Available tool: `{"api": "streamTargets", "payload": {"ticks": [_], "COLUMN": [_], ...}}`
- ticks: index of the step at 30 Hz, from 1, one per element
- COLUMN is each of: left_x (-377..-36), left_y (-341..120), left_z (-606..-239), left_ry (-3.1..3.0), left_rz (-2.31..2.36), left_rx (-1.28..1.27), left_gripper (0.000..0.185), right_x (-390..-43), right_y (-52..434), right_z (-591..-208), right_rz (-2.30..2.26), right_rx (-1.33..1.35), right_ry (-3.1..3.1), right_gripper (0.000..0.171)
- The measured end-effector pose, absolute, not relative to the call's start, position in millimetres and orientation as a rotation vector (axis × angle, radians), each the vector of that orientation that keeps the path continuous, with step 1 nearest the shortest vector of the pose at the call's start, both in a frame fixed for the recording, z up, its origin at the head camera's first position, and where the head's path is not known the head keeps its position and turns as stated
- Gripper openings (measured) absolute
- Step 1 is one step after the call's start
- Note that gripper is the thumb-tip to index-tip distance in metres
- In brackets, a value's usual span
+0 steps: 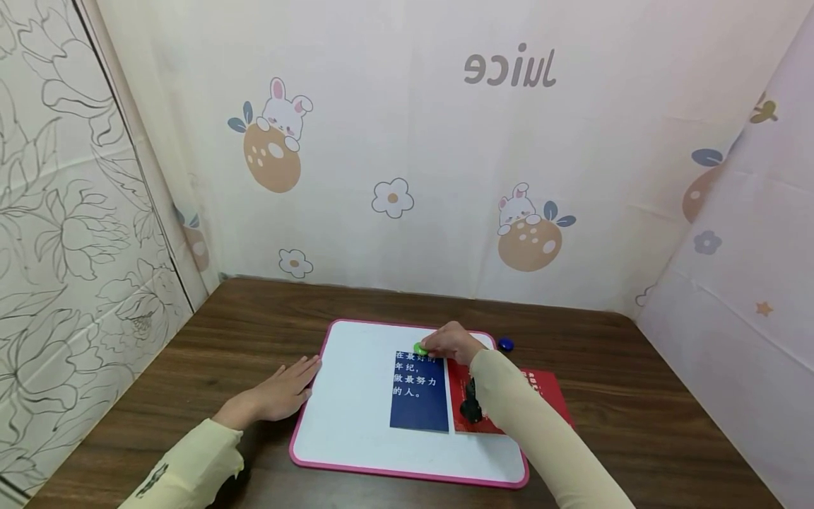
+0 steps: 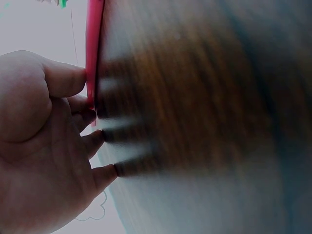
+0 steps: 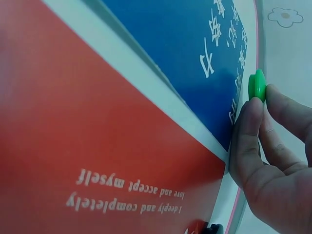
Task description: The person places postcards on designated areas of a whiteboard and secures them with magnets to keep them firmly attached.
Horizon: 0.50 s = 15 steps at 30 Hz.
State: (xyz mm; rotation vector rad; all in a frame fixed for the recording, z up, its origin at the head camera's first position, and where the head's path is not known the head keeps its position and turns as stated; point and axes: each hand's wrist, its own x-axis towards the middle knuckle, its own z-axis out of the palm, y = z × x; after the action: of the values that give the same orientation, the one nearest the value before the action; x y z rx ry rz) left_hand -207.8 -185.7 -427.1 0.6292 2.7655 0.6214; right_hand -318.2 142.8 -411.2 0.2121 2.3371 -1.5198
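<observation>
A whiteboard [image 1: 346,438] with a pink rim lies on the dark wooden table. My left hand [image 1: 286,389] rests at its left edge, fingers extended, with the fingertips right at the pink rim [image 2: 93,44]. Between thumb and fingers, my right hand [image 1: 453,343] pinches a round green magnet [image 3: 257,86] by the top edge of a blue card [image 1: 420,406]. White Chinese characters are printed on that card. Right of it lies a red card [image 3: 122,122] with white English words, partly hidden by my right forearm in the head view.
A round blue magnet [image 1: 505,344] lies on the table [image 1: 610,367] beyond the board's upper right corner. Red paper with white writing [image 1: 550,392] extends past the board's right edge. Patterned curtains [image 1: 407,141] stand behind and at both sides.
</observation>
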Motion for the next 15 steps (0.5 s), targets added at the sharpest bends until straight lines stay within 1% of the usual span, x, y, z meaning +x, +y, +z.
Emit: {"api": "streamTargets", "payload": {"ticks": [15], "left_x": [-208.3], "left_y": [-185.8], "left_z": [-428.5], "left_ry": [2.770], "left_rz": [0.622], "left_rx": [0.619], "left_gripper": [0.054], "right_x": [-313.8], "right_y": [140.6], "right_z": [-409.3], "right_rz": [-1.432], "right_rx": [0.138], "right_ry": [2.416], "right_gripper": [0.016]}}
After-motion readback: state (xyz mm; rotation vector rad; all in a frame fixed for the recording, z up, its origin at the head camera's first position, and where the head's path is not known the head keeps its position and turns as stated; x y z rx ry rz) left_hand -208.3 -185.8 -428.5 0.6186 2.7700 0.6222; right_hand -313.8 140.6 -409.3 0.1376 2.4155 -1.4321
